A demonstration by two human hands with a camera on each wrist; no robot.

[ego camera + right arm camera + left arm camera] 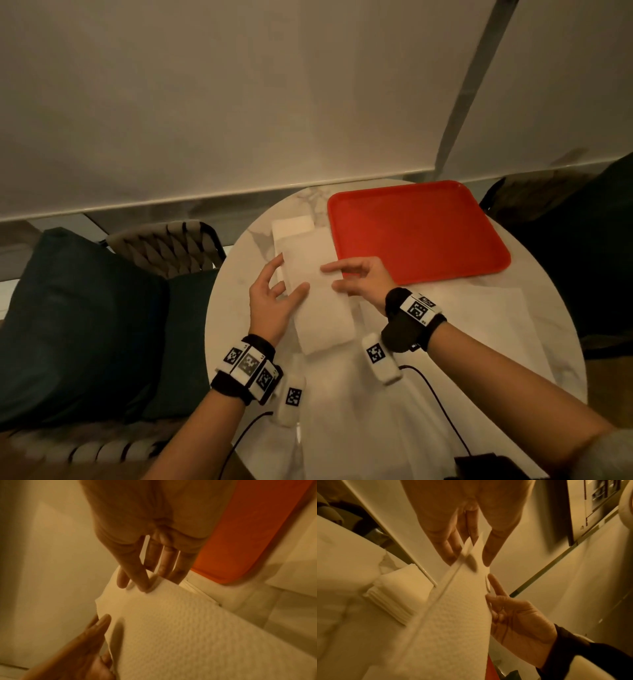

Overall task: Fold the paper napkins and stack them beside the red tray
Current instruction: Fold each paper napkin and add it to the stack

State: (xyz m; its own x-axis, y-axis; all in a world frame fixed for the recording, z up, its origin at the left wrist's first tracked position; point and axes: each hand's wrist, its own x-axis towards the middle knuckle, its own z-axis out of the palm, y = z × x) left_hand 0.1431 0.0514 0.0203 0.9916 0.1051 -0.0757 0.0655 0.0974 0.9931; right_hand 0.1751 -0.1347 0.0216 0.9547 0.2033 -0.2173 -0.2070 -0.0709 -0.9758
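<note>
**A:** What's around the napkin? Round marble-look table (pixel 239 308), smooth red tray (pixel 418 233) with rounded corners on the far right, woven chair (pixel 164 246) and dark cushion (pixel 78 318) off to the left.

**B:** Anything in the way?

**A:** A stack of folded napkins (pixel 293 224) sits just left of the tray, partly hidden behind the long folded napkin (pixel 318 294). More flat paper sheets (pixel 493 315) lie under the right forearm.

**B:** Hands?

**A:** The left hand (pixel 270 301) has thumb and fingers pinching the napkin's left edge. The right hand (pixel 359 277) pinches the right edge with mostly straight fingers. The paper's soft, white, dimpled.
</note>
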